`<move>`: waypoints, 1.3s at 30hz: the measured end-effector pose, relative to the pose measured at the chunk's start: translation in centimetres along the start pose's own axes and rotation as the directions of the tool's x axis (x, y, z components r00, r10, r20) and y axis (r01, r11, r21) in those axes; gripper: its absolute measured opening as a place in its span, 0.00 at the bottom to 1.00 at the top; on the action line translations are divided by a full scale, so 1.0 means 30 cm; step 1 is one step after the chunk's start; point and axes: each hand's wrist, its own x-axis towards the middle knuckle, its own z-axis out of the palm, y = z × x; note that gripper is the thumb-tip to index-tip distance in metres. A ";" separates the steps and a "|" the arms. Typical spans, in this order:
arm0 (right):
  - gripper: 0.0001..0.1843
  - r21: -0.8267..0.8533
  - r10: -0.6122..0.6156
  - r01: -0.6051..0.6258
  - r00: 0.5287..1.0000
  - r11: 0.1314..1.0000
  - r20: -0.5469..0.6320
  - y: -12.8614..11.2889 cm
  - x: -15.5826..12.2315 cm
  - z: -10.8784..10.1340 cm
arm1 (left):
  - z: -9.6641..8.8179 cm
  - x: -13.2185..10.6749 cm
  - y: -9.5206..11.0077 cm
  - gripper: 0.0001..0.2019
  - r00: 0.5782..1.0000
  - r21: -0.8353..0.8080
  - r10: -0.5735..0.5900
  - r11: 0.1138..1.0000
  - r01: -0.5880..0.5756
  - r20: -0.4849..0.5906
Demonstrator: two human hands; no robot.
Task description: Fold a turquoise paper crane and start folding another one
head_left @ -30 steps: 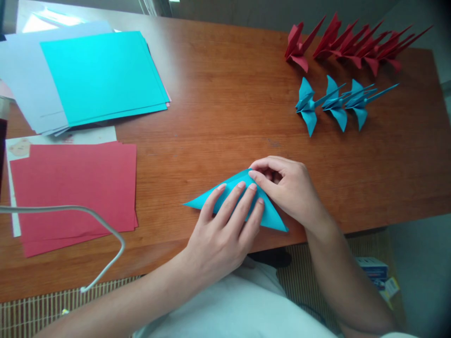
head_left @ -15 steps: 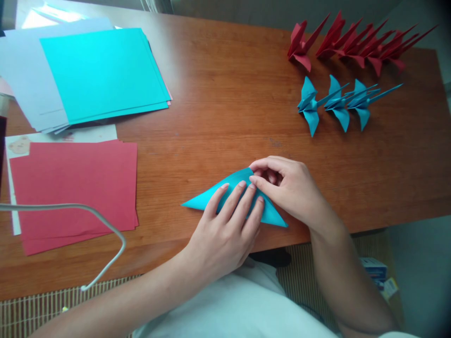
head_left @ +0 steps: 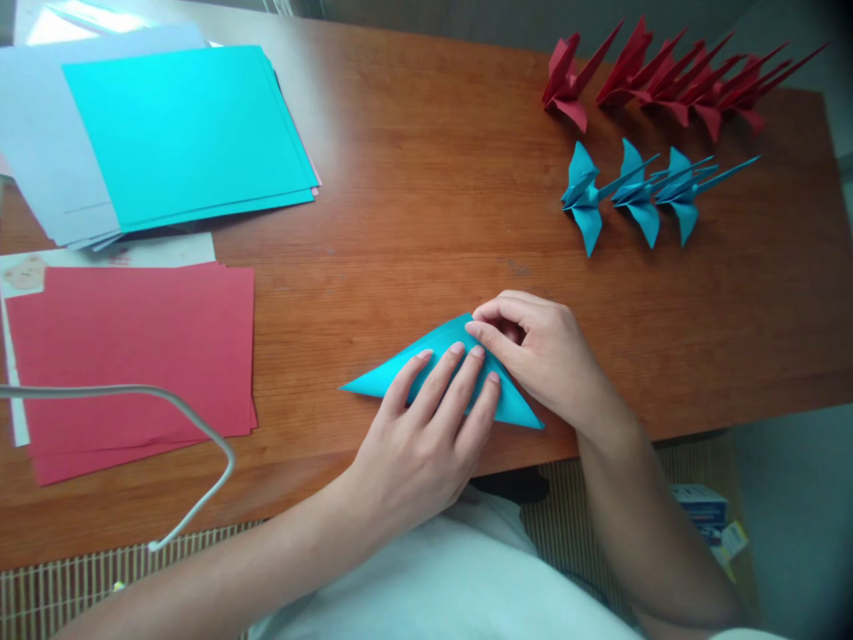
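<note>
A blue paper sheet folded into a flat triangle [head_left: 386, 373] lies on the wooden table [head_left: 426, 204] near its front edge. My left hand [head_left: 426, 427] lies flat on the triangle, fingers stretched out and pressing it down. My right hand [head_left: 539, 356] is curled at the triangle's upper corner, thumb and forefinger pinched on the paper's edge there.
Three blue paper cranes [head_left: 633, 191] and several red ones [head_left: 666, 80] stand at the back right. At the left lie stacks of blue paper [head_left: 187, 133], pale lilac paper [head_left: 40, 160] and red paper [head_left: 133, 356]. A white cable [head_left: 200, 427] loops over the front left edge.
The view has shifted slightly. Both hands stay on the blue triangle; my right fingers have moved a little along its upper corner.
</note>
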 end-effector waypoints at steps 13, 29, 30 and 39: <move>0.03 0.131 -0.050 0.043 0.997 0.990 0.054 0.013 -0.008 -0.015 | -0.002 0.002 0.002 0.24 0.998 -0.005 0.010 1.000 -0.010 -0.056; 0.06 0.242 0.080 -0.079 0.997 0.967 0.005 0.017 -0.009 -0.003 | 0.001 0.005 0.003 0.20 0.992 0.000 0.044 0.999 -0.045 -0.115; 0.06 0.241 0.082 -0.081 0.997 0.967 0.007 0.015 -0.009 -0.003 | 0.002 0.003 0.004 0.20 0.993 0.002 0.042 0.999 -0.042 -0.112; 0.11 0.161 0.057 -0.054 0.998 0.985 -0.013 -0.001 -0.009 0.002 | 0.009 0.000 0.002 0.22 0.998 0.008 0.021 1.000 -0.020 -0.055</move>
